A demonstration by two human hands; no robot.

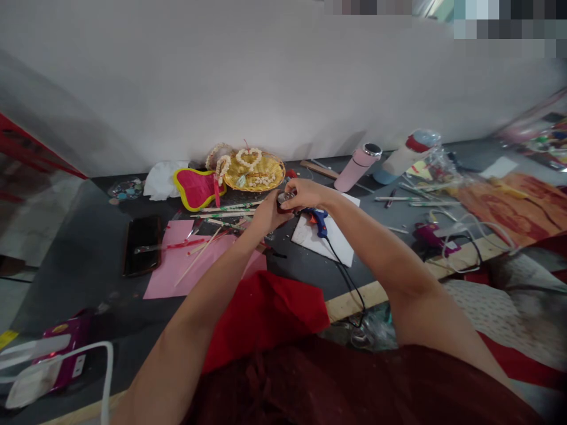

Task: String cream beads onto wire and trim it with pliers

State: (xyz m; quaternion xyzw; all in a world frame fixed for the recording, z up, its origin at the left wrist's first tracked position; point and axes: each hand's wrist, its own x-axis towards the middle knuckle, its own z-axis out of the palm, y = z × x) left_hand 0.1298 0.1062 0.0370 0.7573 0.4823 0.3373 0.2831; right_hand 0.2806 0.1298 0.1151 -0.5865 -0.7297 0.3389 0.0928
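Both hands meet over the middle of the table around a small round dark object (286, 200) with a shiny silvery top; its exact kind is unclear. My left hand (268, 213) is closed around its side. From above, my right hand (305, 193) has its fingers closed on the top. Just beneath the right wrist, a blue glue gun (322, 227) with an orange trigger lies on a white board (341, 251). Left of my left hand are several thin sticks (230, 213) with green markings. Behind the hands stands a yellow woven basket (271, 180) holding a heart-shaped beaded ring (248, 158).
A pink bottle (358, 167) and a white-and-blue bottle (398, 156) stand at the back right. To the left lie a phone (142, 245), pink paper (166, 277) and a red-and-yellow felt piece (197, 189). Purple power strips (73, 342) with white cables sit front left and right.
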